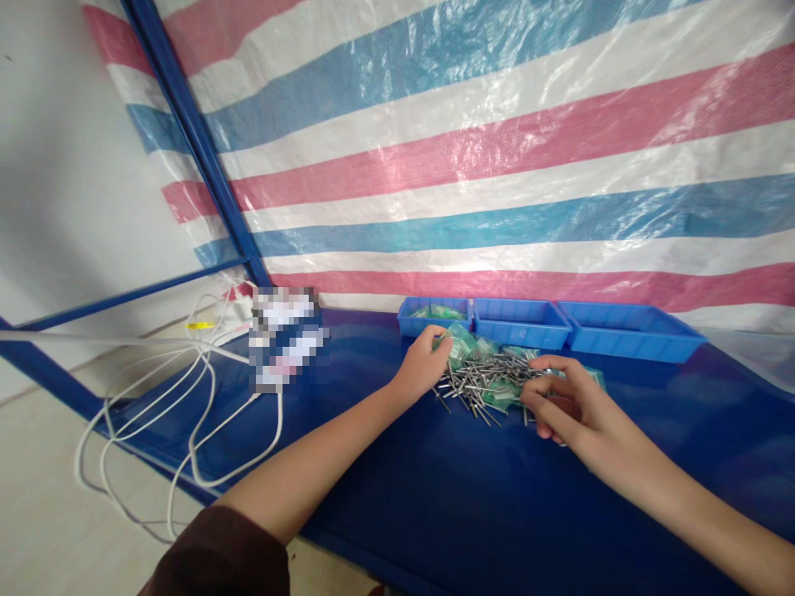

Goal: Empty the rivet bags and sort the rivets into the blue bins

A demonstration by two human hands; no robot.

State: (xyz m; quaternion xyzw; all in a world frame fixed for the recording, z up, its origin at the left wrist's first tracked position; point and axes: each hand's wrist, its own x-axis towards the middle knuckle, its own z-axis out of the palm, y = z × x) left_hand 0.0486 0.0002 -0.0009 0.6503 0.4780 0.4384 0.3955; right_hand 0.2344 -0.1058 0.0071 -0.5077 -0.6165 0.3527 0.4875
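A heap of thin metal rods like nails (475,381) lies on the blue tabletop, mixed with small green-and-clear plastic packets (500,393). My left hand (426,362) is at the heap's left edge, its thumb and fingers closed on a green packet (460,346). On the other side, my right hand (568,404) reaches in over the heap. Its thumb and middle fingertip come together low over the rods, while the index finger stays raised apart. Whatever lies between those fingertips is too small to make out.
Behind the heap stand three blue bins: the left bin (407,325) holds green packets, beside a middle bin (522,333) and a wider right bin (633,341). White cables (211,414) loop over the table's left edge near a pixelated object (286,339). A striped sheet (497,157) hangs behind.
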